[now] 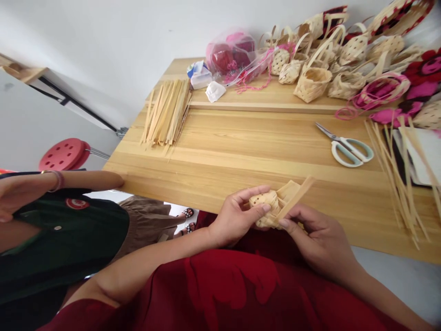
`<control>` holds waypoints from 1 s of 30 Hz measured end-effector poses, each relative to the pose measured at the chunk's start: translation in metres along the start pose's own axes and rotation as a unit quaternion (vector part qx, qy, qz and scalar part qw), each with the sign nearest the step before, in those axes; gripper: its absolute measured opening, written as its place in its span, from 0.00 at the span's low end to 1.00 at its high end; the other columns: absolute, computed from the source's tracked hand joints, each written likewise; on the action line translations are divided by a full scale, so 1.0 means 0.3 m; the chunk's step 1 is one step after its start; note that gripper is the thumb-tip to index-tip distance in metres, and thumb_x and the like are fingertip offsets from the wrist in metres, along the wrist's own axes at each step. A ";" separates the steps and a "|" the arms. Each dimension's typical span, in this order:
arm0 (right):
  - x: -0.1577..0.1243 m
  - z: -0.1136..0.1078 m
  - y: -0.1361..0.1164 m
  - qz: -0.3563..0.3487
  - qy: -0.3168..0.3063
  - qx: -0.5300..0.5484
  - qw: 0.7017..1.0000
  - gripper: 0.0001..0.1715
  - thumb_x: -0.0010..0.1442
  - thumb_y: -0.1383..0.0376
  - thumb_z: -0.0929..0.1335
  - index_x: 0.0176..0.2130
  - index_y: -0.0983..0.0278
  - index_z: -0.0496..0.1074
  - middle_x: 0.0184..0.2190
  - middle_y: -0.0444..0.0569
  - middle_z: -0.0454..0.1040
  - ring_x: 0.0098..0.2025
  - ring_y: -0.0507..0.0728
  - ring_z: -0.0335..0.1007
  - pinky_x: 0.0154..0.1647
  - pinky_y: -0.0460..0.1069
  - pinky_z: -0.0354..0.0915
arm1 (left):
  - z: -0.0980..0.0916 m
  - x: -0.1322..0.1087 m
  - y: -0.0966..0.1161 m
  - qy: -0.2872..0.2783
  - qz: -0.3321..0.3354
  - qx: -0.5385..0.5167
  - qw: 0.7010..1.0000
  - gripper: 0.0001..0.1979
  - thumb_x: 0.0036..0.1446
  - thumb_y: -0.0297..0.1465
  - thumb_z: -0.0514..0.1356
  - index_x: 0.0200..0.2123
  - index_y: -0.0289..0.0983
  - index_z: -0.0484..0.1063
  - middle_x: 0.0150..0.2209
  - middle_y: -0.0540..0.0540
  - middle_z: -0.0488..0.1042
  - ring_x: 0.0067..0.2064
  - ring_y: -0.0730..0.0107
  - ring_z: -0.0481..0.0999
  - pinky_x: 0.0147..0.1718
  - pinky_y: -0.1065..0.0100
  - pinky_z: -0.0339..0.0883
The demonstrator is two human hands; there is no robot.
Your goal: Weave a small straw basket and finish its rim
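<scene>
Your left hand (237, 218) pinches a small half-woven basket (265, 202) between thumb and forefinger, the thumb lying across its top and the fingertip pressing its near side. Your right hand (320, 239) closes on the same piece from the right: its fingers curl beneath, and its thumb presses the lower end of a flat loose strip (298, 193) that juts up and to the right from the weave. Both hands hold the piece in the air just in front of the near edge of the wooden table (241, 156), above your red-clad lap. On the table, to the right of your hands, lie scissors (351, 149) with pale handles, and just beyond them a fan of cut strips (396, 179) reaching toward the near edge. At the left of the table a bundle of strips (167, 115) lies across the step of a raised board (262, 101) along the back. On that board rest a clear bag (230, 53) of red and pink material, a crumpled white tissue (215, 90) and a crowd of finished baskets (312, 82), some trimmed in pink. At your left sits another person in a dark green top (69, 230), with a forearm (89, 180) near the table's corner and a red stool (64, 154) behind.
</scene>
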State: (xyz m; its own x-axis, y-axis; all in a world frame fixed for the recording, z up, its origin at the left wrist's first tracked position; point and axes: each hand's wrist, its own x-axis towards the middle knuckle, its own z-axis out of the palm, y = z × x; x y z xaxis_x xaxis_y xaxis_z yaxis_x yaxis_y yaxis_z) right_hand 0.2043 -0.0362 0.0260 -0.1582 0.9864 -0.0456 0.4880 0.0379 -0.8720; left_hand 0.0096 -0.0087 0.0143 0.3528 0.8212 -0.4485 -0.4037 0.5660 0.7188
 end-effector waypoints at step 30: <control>0.077 -0.017 -0.008 0.142 -0.066 0.231 0.960 0.23 0.60 0.45 0.75 0.32 0.60 0.71 0.28 0.44 0.75 0.31 0.54 0.70 0.35 0.50 0.68 | -0.032 -0.004 0.011 -0.024 0.036 0.079 0.996 0.31 0.60 0.46 0.70 0.61 0.42 0.66 0.57 0.40 0.71 0.45 0.65 0.78 0.35 0.66 0.81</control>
State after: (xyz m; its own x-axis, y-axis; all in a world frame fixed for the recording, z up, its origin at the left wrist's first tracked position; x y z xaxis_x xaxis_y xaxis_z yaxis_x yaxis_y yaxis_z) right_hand 0.2040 -0.0127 0.0295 -0.1978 0.9163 -0.3482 0.0989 -0.3348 -0.9371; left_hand -0.0003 -0.0070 0.0121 0.3685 0.8531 -0.3694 -0.2925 0.4836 0.8250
